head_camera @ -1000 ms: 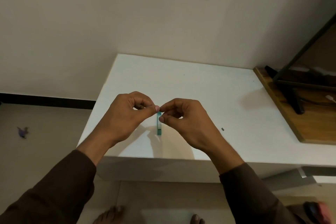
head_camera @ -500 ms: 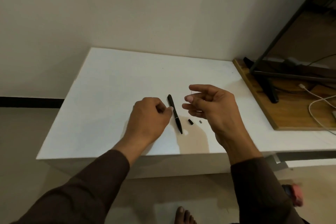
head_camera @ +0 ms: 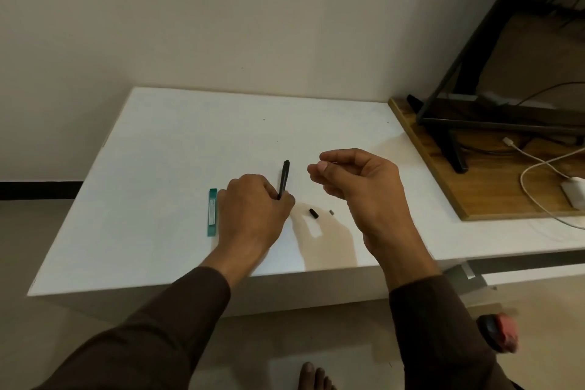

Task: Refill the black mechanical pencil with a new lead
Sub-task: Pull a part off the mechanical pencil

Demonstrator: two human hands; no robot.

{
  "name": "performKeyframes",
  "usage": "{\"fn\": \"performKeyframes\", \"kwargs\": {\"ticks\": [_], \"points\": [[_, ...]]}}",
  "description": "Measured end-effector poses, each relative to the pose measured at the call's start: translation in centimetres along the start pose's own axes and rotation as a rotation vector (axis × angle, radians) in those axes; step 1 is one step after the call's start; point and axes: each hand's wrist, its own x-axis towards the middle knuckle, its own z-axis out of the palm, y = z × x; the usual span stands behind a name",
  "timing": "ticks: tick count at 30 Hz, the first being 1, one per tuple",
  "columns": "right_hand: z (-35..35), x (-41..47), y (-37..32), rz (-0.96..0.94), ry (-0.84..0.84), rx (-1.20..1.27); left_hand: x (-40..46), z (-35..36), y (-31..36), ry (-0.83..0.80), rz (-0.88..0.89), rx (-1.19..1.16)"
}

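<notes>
My left hand [head_camera: 253, 212] is closed around the lower end of the black mechanical pencil [head_camera: 284, 177], which points up and away over the white table [head_camera: 177, 142]. Just left of that hand, the green lead case [head_camera: 212, 211] lies flat on the table. My right hand [head_camera: 357, 187] hovers to the right of the pencil, thumb and forefinger pinched on a thin lead [head_camera: 333, 163] that barely shows. A small black cap [head_camera: 313, 213] and a tiny grey eraser piece [head_camera: 331, 212] lie on the table between my hands.
A wooden board [head_camera: 493, 196] at the right carries a black metal stand [head_camera: 449, 123], a white cable [head_camera: 535, 168] and a charger. The table's front edge runs just below my wrists. A bare foot [head_camera: 311, 377] and a red-black object [head_camera: 498, 336] are on the floor.
A second ago both hands worked on the green lead case. Since then the case has come to lie on the table, my left hand has taken and raised the pencil, and my right holds a lead.
</notes>
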Motion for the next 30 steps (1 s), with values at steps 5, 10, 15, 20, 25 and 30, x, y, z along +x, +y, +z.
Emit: {"fn": "performKeyframes", "kwargs": {"ticks": [5, 10, 15, 20, 25, 30], "points": [[0.4, -0.1, -0.2, -0.042, 0.083, 0.038, 0.1, -3.1, -0.1, -0.106, 0.05, -0.202], [0.5, 0.2, -1.5, -0.112, 0.154, 0.173, -0.3, -6.4, -1.1, -0.238, 0.1, -0.473], [2.5, -0.4, -2.6, -0.183, 0.125, 0.257, -0.7, -7.8, -1.7, -0.25, 0.143, -0.543], [3.3, -0.8, -3.4, -0.223, 0.102, 0.312, -0.6, -8.4, -2.1, -0.232, 0.163, -0.527], [3.5, -0.9, -3.5, -0.217, 0.098, 0.307, -0.5, -8.6, -2.2, -0.231, 0.179, -0.531], [3.7, -0.9, -3.5, -0.211, 0.091, 0.315, -0.6, -8.7, -2.2, -0.235, 0.19, -0.537]]}}
